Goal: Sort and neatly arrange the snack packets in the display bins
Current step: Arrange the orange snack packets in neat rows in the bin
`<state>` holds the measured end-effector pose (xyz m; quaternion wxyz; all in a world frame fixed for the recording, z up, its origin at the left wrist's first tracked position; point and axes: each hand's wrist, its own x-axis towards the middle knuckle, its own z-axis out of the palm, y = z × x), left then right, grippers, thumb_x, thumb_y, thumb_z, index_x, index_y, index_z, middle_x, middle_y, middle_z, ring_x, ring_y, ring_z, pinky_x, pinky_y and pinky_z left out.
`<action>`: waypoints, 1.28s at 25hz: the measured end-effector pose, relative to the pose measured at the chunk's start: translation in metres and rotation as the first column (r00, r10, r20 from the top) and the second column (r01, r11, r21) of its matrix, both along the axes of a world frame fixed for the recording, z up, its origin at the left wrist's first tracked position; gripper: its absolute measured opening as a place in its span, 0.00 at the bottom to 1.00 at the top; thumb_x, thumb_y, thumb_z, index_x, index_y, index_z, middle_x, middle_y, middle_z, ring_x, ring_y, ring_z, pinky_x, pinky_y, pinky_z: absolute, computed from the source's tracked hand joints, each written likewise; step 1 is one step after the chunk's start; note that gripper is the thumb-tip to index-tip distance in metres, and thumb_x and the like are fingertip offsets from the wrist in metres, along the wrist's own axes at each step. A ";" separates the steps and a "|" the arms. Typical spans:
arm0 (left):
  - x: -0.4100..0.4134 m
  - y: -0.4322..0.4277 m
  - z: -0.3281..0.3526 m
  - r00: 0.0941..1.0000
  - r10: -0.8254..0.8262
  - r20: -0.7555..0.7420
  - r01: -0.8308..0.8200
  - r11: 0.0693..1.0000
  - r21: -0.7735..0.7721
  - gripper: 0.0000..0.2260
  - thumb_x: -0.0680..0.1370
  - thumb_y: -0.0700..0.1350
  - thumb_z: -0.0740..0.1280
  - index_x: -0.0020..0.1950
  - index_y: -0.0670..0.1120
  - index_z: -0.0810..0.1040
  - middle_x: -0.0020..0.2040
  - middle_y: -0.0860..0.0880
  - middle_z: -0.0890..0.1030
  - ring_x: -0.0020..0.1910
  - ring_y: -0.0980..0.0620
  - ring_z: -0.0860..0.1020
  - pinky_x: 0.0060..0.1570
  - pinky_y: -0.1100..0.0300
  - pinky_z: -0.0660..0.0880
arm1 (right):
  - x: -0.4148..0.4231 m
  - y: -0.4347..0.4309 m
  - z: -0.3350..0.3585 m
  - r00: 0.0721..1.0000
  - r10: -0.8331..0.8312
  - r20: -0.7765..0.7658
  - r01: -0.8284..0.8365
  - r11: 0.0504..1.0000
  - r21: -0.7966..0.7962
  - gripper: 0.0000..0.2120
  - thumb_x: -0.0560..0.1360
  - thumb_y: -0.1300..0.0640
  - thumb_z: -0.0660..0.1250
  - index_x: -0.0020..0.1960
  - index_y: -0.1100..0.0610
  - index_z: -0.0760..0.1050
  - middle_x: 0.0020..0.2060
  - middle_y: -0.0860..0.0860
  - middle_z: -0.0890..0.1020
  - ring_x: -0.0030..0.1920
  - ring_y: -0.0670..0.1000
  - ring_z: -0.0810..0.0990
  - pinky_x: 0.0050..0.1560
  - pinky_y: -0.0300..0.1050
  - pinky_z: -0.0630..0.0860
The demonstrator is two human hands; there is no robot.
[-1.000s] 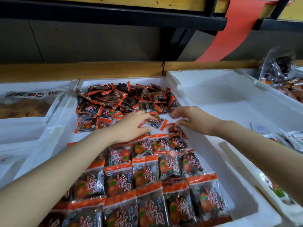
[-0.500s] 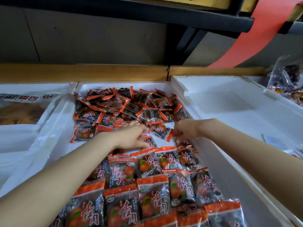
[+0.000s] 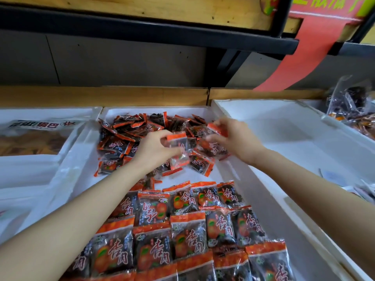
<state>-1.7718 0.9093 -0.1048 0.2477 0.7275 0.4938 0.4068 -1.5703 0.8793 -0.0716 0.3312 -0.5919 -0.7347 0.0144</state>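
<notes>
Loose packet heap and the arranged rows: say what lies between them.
Head view: mostly bare white bin floor, with stray packets by the left forearm.

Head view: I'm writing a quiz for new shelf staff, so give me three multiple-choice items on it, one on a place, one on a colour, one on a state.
1. Where in the middle white foam bin does the loose pile of snack packets lie?
A. at the near end
B. at the far end
C. on its right rim

2. What colour is the band across the top of each packet in the neat rows?
A. blue
B. green
C. orange-red

3. What is the left hand doing?
A. pinching one packet
B. lying flat on the rows
C. gripping the bin's rim

Answers:
1 B: the heap sits against the far wall, beyond the rows.
2 C: every packet there carries an orange-red top band.
3 A: thumb and fingers hold a packet above the pile.
</notes>
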 end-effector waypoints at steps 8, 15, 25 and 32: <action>-0.011 -0.061 0.031 0.804 -0.022 0.594 0.263 0.909 -0.324 0.13 0.81 0.54 0.58 0.60 0.48 0.74 0.55 0.48 0.82 0.51 0.55 0.81 0.54 0.50 0.77 | -0.055 -0.038 0.021 0.831 0.320 -0.454 -0.389 0.919 -0.065 0.05 0.73 0.54 0.70 0.40 0.50 0.74 0.33 0.43 0.81 0.33 0.38 0.80 0.32 0.29 0.73; -0.065 -0.097 0.026 0.794 -0.141 0.591 0.271 0.953 -0.138 0.20 0.70 0.44 0.69 0.61 0.49 0.76 0.55 0.50 0.83 0.54 0.54 0.81 0.53 0.57 0.77 | -0.114 -0.043 0.022 0.697 0.471 -0.541 -0.544 0.839 0.029 0.07 0.76 0.56 0.66 0.43 0.59 0.76 0.37 0.52 0.79 0.37 0.45 0.75 0.39 0.35 0.73; -0.104 -0.087 0.008 0.662 0.127 0.739 0.013 0.984 -0.180 0.08 0.74 0.42 0.69 0.52 0.48 0.79 0.45 0.52 0.83 0.45 0.54 0.80 0.61 0.48 0.73 | -0.129 0.046 -0.049 0.811 0.547 0.209 -0.307 0.701 -0.644 0.12 0.78 0.57 0.64 0.60 0.58 0.74 0.59 0.53 0.78 0.56 0.50 0.76 0.61 0.47 0.72; -0.106 -0.083 0.003 0.682 0.119 0.722 0.025 0.982 -0.185 0.06 0.75 0.42 0.70 0.51 0.50 0.77 0.44 0.55 0.82 0.44 0.56 0.80 0.57 0.53 0.74 | -0.137 0.053 -0.042 0.768 0.555 0.319 -0.226 0.702 -0.676 0.13 0.76 0.56 0.66 0.52 0.67 0.74 0.43 0.54 0.76 0.44 0.53 0.74 0.45 0.45 0.69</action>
